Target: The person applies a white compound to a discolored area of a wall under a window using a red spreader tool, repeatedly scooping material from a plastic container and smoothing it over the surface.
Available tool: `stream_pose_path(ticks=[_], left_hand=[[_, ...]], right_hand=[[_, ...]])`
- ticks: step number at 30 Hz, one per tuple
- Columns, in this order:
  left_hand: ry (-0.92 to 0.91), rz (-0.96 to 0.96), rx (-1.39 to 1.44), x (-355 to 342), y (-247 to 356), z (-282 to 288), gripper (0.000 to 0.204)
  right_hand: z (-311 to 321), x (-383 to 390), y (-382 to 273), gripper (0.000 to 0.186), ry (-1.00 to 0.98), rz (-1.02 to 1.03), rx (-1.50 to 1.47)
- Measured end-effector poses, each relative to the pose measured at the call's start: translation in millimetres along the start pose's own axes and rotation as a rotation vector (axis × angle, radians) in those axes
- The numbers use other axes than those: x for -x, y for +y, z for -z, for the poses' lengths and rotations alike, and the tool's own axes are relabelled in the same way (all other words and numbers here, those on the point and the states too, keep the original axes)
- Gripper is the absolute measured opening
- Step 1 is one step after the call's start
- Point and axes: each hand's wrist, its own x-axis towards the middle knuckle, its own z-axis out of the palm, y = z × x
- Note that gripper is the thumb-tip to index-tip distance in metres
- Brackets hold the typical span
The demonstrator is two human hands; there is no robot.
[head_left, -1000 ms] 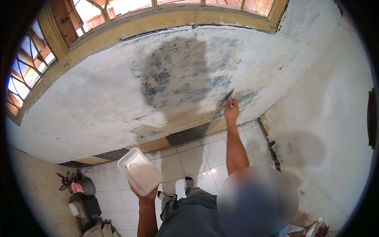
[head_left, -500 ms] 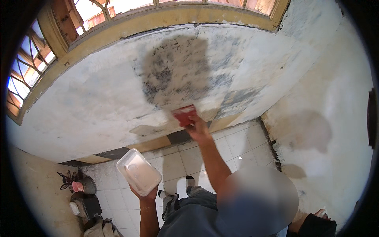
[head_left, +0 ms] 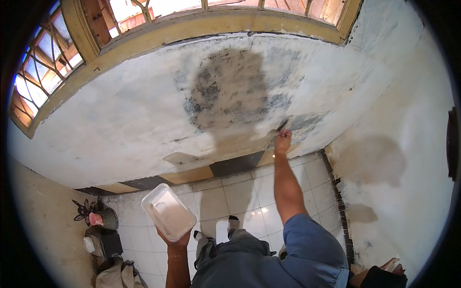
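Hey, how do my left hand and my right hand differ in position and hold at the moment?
Your left hand is low, over the tiled floor, while your right hand is up at the patchy wall. The left supports a translucent plastic tub at its near end; the right grips a thin tool, seen nearly edge-on. Both are bare, and each holds one thing.

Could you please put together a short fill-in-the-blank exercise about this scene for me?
1. The white plastic container rests in the person's ____ hand.
2. The right hand is raised close to the patchy ____ below the window frame.
3. The floor is laid with pale ____.
4. The small cup at far left is ____ in colour.

Missing words: left; wall; tiles; pink.
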Motion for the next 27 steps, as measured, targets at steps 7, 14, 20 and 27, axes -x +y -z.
stream_pose_path(ticks=[7,14,20,27], left_hand=[[-0.077,0.029,-0.128,-7,-15,5,0.061],[-0.035,0.211,0.203,-14,-23,-8,0.060],[-0.047,0.203,0.180,-15,-30,-5,0.056],[-0.119,0.182,0.195,-9,-22,-2,0.052]], right_hand=[[-81,188,-145,0.031,-0.284,-0.100,0.053],[-35,186,-154,0.033,-0.642,-0.552,-0.563],[51,19,-126,0.024,-0.292,-0.334,-0.483],[16,11,-186,0.025,-0.067,0.248,0.108]])
